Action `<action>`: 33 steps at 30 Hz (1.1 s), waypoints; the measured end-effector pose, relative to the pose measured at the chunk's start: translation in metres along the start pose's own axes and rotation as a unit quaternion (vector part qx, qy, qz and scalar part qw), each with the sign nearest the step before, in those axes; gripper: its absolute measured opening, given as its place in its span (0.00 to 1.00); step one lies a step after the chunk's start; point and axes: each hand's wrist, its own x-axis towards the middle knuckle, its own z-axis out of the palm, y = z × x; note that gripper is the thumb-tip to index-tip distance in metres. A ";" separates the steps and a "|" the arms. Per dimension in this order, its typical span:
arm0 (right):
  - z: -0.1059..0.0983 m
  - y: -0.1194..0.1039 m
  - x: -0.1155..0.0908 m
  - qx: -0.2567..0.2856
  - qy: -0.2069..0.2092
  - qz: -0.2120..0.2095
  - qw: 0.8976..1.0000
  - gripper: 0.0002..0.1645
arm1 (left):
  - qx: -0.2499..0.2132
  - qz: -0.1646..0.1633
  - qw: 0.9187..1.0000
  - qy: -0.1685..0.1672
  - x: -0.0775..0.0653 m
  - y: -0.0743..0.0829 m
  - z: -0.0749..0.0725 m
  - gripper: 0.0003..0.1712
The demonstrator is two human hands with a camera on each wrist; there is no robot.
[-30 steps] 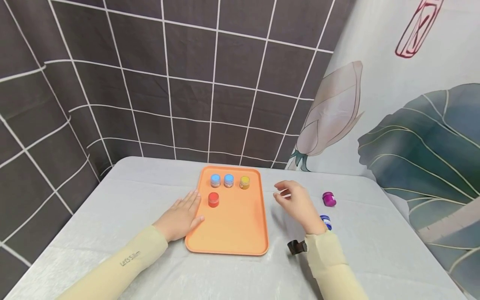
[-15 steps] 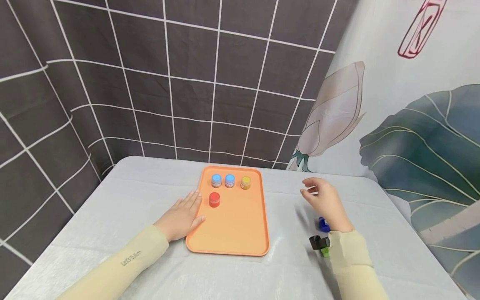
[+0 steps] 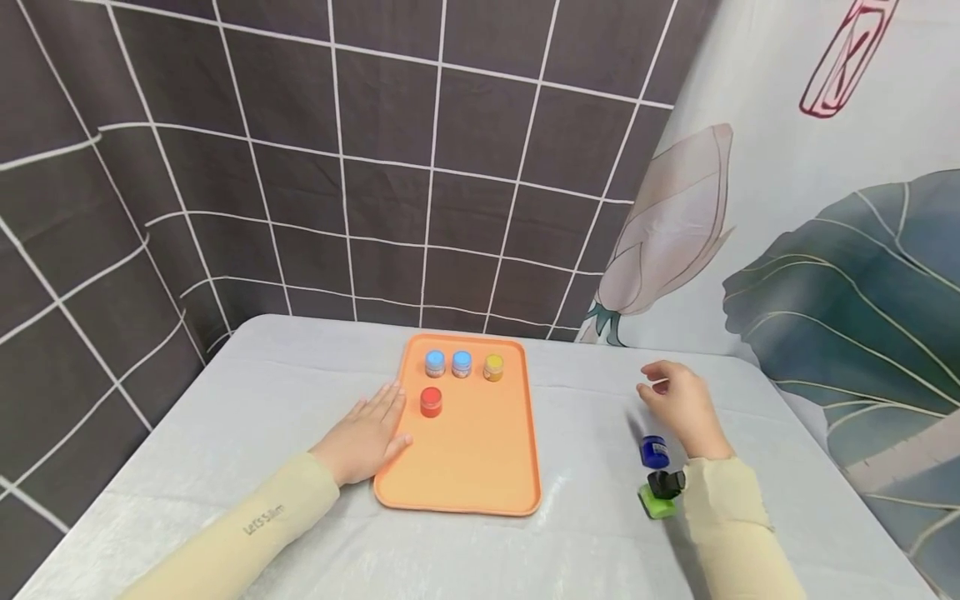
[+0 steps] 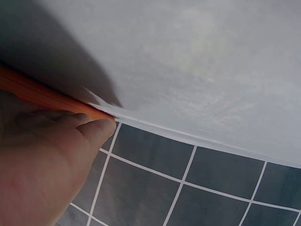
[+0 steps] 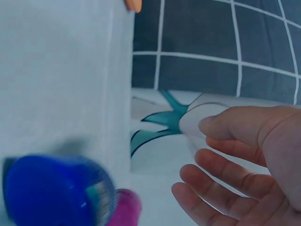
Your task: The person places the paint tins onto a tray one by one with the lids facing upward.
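My left hand (image 3: 363, 440) lies with its fingers straight across the left rim of the orange tray (image 3: 472, 467). On the tray stand two light-blue paint jars (image 3: 435, 363), a yellow paint jar (image 3: 493, 367) and a red paint jar (image 3: 431, 402). To the right of the tray my right hand (image 3: 688, 410) hovers over the table, fingers loosely bent and apart, holding nothing. Close to it are a dark-blue jar (image 3: 654, 452) and a magenta jar (image 5: 127, 208); in the head view my hand hides most or all of the magenta one. A green jar (image 3: 657, 502) lies nearer the front.
A grey-white cloth covers the table (image 3: 592, 550). Behind it hangs a dark grid-patterned curtain (image 3: 382, 200), beside a white one with painted flowers and leaves (image 3: 660, 225). The black wrist camera (image 3: 666, 483) hangs under my right wrist, partly over the green jar.
My right hand has moved right, away from the tray, and now covers the magenta jar's spot. The green jar has come into sight. My left hand stays on the tray.
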 end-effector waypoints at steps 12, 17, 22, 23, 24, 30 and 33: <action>-0.008 0.022 0.008 0.001 -0.036 0.106 0.994 0.22 | 0.004 0.000 1.000 0.002 0.001 -0.002 0.002 0.40; -0.014 0.028 0.013 -0.002 -0.076 0.154 0.985 0.25 | 0.003 0.000 1.000 0.000 0.001 -0.003 0.003 0.40; -0.016 0.033 0.018 -0.006 -0.105 0.174 0.979 0.26 | 0.002 0.000 1.000 -0.001 0.001 -0.002 0.002 0.40; -0.016 0.034 0.019 -0.005 -0.110 0.182 0.977 0.26 | 0.002 0.001 1.000 -0.001 0.001 -0.002 0.002 0.40; -0.016 0.035 0.020 -0.007 -0.113 0.186 0.976 0.26 | 0.002 0.001 1.000 -0.001 0.001 -0.001 0.002 0.40; -0.016 0.039 0.024 -0.007 -0.135 0.213 0.968 0.26 | 0.003 0.003 1.000 0.000 0.001 -0.001 0.001 0.40; -0.014 0.042 0.025 -0.002 -0.143 0.212 0.967 0.25 | 0.003 0.004 1.000 0.001 0.001 -0.001 0.001 0.40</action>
